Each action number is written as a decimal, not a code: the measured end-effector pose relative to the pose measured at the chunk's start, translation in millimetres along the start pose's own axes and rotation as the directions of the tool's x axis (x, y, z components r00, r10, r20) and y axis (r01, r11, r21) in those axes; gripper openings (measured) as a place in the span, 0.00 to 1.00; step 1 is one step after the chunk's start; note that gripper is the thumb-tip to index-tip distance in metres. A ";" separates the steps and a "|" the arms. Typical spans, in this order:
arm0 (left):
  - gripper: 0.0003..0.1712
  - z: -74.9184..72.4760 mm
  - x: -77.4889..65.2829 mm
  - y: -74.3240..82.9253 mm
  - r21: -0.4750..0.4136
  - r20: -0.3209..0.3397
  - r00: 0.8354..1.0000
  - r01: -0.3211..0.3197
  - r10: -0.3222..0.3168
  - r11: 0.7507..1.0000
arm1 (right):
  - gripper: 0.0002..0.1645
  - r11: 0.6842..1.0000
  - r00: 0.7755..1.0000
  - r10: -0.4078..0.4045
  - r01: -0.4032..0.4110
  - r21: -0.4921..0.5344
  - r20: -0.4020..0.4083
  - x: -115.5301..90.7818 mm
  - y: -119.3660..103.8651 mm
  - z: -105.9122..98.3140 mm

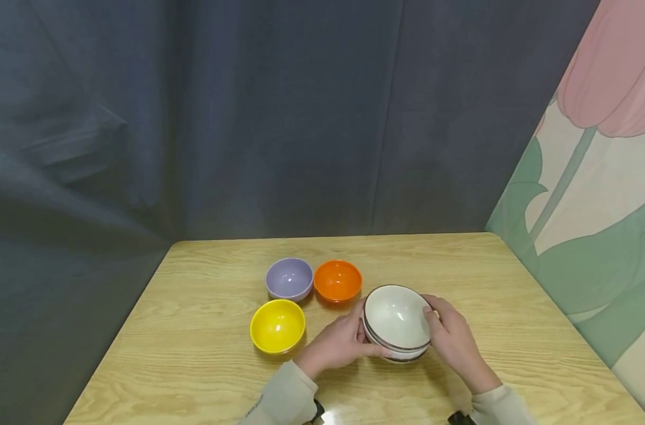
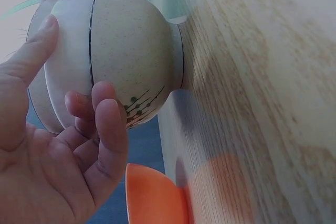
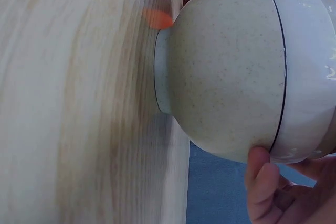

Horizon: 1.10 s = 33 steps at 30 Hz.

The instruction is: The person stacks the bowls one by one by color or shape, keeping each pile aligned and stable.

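Note:
A nested stack of cream speckled bowls [image 1: 398, 321] with dark rims sits near the front middle of the wooden table [image 1: 205, 354]. My left hand [image 1: 354, 337] grips its left side and my right hand [image 1: 443, 330] grips its right side. In the left wrist view my thumb and curled fingers [image 2: 105, 129] hold the stack [image 2: 126, 56], whose lowest bowl has a small plant drawing. From the right wrist, fingertips [image 3: 262, 182] press on the stack [image 3: 226, 77]. The foot of the bottom bowl looks to be touching the tabletop.
Three small bowls stand to the left of the stack: yellow [image 1: 277, 326] nearest, purple [image 1: 289, 278] and orange [image 1: 337, 280] behind. The orange bowl [image 2: 157, 195] is close to my left hand. A dark curtain hangs behind, and a flower-painted wall [image 1: 593, 206] is on the right.

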<state>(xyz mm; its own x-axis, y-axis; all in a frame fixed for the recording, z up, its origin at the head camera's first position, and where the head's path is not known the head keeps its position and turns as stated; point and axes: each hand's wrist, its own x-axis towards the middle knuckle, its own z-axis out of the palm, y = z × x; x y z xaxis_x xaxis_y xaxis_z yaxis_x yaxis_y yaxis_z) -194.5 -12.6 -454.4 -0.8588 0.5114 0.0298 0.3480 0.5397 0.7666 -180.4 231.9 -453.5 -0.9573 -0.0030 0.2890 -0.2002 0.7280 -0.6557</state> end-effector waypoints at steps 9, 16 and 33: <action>0.60 -0.2 0.3 0.8 0.013 -0.001 1.000 -0.004 0.004 1.000 | 0.21 1.000 0.999 -0.030 0.030 0.002 -0.011 1.4 -0.9 -0.9; 0.59 -9.3 1.9 3.1 0.008 0.052 0.998 -0.022 0.022 1.000 | 0.25 0.994 0.996 0.077 -0.080 0.073 0.052 1.5 -2.9 -5.7; 0.30 -10.0 13.1 13.3 0.089 -0.079 0.995 0.067 -0.060 0.994 | 0.14 0.999 0.994 0.008 -0.004 0.045 -0.106 6.8 -1.5 -7.0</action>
<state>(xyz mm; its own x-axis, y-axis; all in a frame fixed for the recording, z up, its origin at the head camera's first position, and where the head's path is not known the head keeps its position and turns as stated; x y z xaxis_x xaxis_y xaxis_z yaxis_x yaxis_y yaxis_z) -204.9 -5.4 -437.4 -0.9053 0.4235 0.0342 0.3215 0.6301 0.7068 -185.2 235.7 -445.7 -0.9314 0.0758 0.3559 -0.2061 0.6962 -0.6876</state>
